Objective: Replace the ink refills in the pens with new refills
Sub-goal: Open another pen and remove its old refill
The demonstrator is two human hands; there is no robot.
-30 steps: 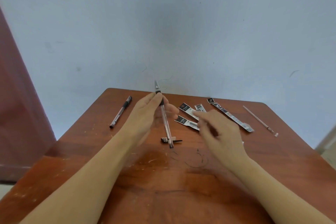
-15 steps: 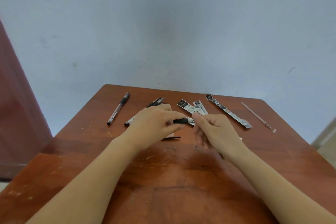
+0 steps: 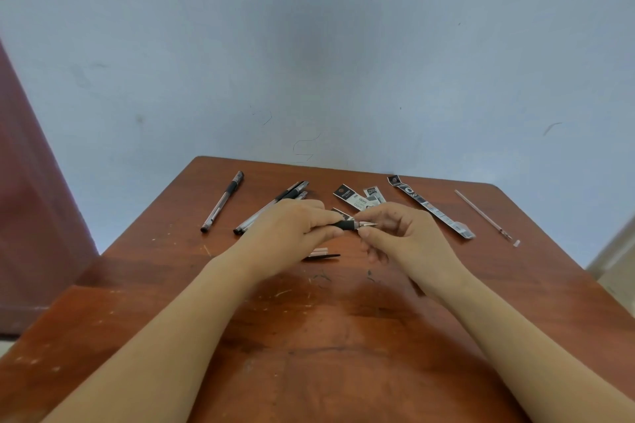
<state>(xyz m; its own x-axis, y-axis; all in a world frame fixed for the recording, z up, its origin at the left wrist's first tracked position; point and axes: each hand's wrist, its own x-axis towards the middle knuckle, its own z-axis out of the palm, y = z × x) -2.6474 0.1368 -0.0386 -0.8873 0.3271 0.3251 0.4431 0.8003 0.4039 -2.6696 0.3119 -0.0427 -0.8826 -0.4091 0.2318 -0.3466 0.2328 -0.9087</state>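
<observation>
Above the middle of the wooden table point(image 3: 309, 336), the left hand point(image 3: 288, 233) is gripping a pen point(image 3: 347, 225) by its black sleeve, fingers curled round it. The right hand point(image 3: 405, 237) is pinching the pen's metal tip between thumb and forefinger. 1 capped pen point(image 3: 223, 201) is lying far left. Refill packets point(image 3: 357, 197) are lying just behind the hands, and 1 bare refill point(image 3: 484, 215) is lying far right.

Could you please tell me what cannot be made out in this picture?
All in the head view:
The pen barrel: wrapped by the left hand, so any refill inside is unseen.
Its tip: partly covered by the right hand's fingers; tightening or loosening cannot be told.
The refill packets: print too small to read.
The loose pens behind the left hand: overlapping, count unclear.
The small dark piece: half hidden under the left hand.
</observation>
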